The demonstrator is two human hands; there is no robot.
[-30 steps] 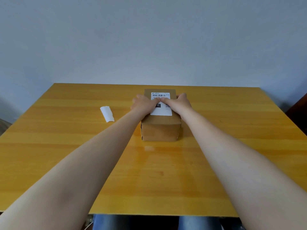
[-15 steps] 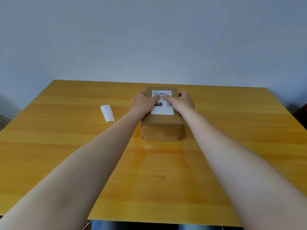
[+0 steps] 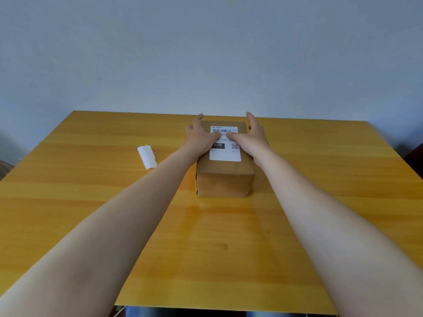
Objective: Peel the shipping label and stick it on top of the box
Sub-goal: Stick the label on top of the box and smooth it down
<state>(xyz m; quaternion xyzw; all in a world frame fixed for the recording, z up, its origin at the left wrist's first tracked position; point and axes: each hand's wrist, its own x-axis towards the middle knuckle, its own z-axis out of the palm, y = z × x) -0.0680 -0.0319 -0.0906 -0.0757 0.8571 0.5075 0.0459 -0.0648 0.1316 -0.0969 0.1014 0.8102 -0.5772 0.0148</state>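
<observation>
A brown cardboard box (image 3: pixel 225 179) stands in the middle of the yellow wooden table (image 3: pixel 229 248). A white shipping label (image 3: pixel 225 154) with a barcode, a black "070" block and a QR code lies flat on the box's top. My left hand (image 3: pixel 199 136) rests at the box's left top edge, fingers spread, thumb pressing on the label's upper part. My right hand (image 3: pixel 250 137) mirrors it on the right, fingers raised and apart, thumb on the label. The two thumbs almost meet and hide a strip of the label.
A curled white strip of backing paper (image 3: pixel 147 156) lies on the table to the left of the box. A grey wall rises behind the table's far edge. A dark object shows at the far right edge.
Both hands slid toward the far end of the label. Their fingers, curled before, have spread open, with only the thumbs pressing on the label. The box stayed put.
</observation>
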